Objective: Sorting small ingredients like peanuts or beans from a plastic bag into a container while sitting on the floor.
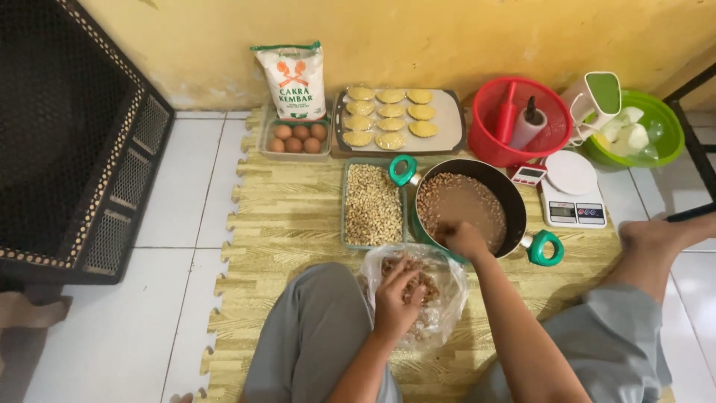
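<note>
I sit on a yellow foam mat (291, 224) with a clear plastic bag (447, 287) of brown peanuts between my knees. My left hand (395, 298) is inside the bag's mouth, fingers closed on peanuts. My right hand (464, 239) reaches over the near rim of a dark pot (514, 201) with green handles, which holds peanuts in brownish water; its fingers are bunched just above the peanuts. A rectangular green-rimmed tray (373, 203) of pale peeled peanuts lies left of the pot.
At the back stand a flour bag (292, 78), a tray of eggs (294, 138), a board (447, 112) with wrapped yellow patties, a red basket (514, 119), a white kitchen scale (570, 194) and a green bowl (660, 123). A dark cage (67, 142) stands left.
</note>
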